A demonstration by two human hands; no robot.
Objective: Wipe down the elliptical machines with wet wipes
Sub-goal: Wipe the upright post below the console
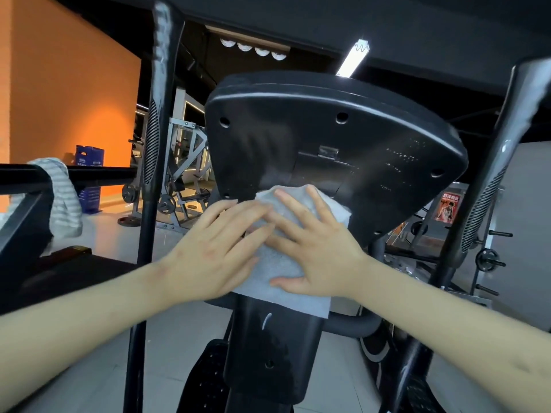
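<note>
We press the wipe [278, 265] flat against the console [334, 144] back with our left hand [219, 251] and right hand [317, 245], fingers straight.

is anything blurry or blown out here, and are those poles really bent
Head view: the left hand is motion-smeared, the right hand on the wipe is sharper. Same view: the ceiling strip light is blown out. Same view: the upright handlebars bow, likely from wide-lens distortion.

To your left, a striped towel [64, 198] drapes over a black rail [98, 174]; blue crates [89, 155] stand by the orange wall [68, 93].
</note>
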